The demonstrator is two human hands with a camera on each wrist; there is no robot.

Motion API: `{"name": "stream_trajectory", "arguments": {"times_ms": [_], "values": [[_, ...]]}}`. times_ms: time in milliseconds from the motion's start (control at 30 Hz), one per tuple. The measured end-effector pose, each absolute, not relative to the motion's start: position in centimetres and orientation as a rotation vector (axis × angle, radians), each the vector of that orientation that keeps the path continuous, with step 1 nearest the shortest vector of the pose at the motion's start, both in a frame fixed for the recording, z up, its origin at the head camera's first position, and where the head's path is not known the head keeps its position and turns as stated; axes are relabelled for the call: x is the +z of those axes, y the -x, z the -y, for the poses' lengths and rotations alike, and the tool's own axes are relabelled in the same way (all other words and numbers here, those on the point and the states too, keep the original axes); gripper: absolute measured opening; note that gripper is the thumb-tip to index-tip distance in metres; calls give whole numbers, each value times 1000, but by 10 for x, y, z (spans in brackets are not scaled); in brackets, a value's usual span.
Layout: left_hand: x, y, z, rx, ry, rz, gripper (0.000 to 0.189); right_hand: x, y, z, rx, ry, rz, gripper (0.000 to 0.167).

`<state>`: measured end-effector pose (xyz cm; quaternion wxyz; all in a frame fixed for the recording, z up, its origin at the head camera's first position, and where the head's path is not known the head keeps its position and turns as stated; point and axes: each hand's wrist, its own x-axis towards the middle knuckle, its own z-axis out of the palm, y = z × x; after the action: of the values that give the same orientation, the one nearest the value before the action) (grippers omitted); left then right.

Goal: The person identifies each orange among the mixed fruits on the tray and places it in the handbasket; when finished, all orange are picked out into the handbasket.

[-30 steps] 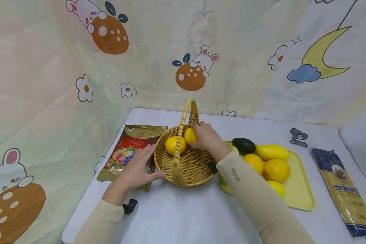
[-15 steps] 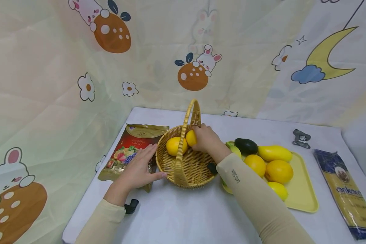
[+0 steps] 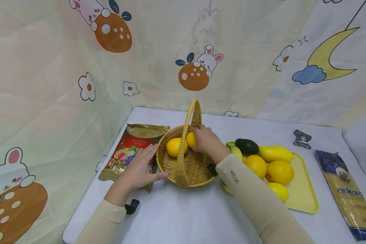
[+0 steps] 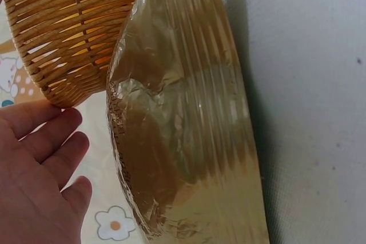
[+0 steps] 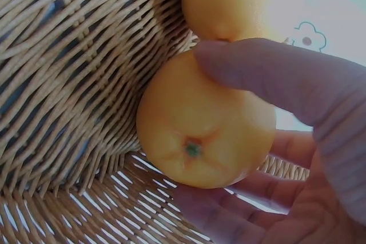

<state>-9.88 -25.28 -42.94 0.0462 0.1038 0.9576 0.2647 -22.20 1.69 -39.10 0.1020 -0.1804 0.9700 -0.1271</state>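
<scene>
A wicker basket (image 3: 198,171) with a tall arched handle stands mid-table. Inside it, my right hand (image 3: 208,142) grips an orange (image 5: 200,115), thumb across its top and fingers curled beneath, as the right wrist view shows. Against that fruit lies a second orange (image 3: 172,147), on the basket's left side. My left hand (image 3: 137,173) is spread with its fingers stretched out, fingertips right at the basket's left wall. Partly under that hand in the head view lies a red and gold fruit candy bag (image 3: 134,144).
Right of the basket, a yellow tray (image 3: 306,193) bears several oranges and other fruit, including a dark green one (image 3: 247,146) and a long yellow one (image 3: 276,153). Beyond it lie a small black item (image 3: 302,139) and a blue and gold "ankara" packet (image 3: 341,193).
My right hand and the orange in it have sunk slightly lower in the basket. The left hand keeps its place at the basket's side. The head view has shifted a little.
</scene>
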Motion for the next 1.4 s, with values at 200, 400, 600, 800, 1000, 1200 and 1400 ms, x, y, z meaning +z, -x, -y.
{"name": "stream_trajectory", "arguments": {"times_ms": [200, 400, 600, 800, 1000, 1200, 1400], "values": [[-430, 99, 252, 820, -322, -2919, 119, -390, 221, -18, -357, 545, -2855, 80], [-431, 99, 250, 818, -318, -2912, 119, -385, 219, -20, -347, 513, -2842, 81], [-431, 99, 251, 811, -295, -2903, 120, -375, 216, -19, -373, 518, -2847, 79], [-429, 99, 250, 821, -281, -2897, 120, -357, 209, -20, -386, 555, -2863, 83], [-429, 99, 251, 810, -277, -2902, 118, -338, 200, -30, -407, 584, -2896, 84], [-431, 100, 251, 799, -267, -2907, 120, -328, 192, -47, -451, 598, -2900, 81], [-430, 100, 251, 798, -281, -2902, 120, -318, 182, -69, -465, 605, -2946, 81]]}}
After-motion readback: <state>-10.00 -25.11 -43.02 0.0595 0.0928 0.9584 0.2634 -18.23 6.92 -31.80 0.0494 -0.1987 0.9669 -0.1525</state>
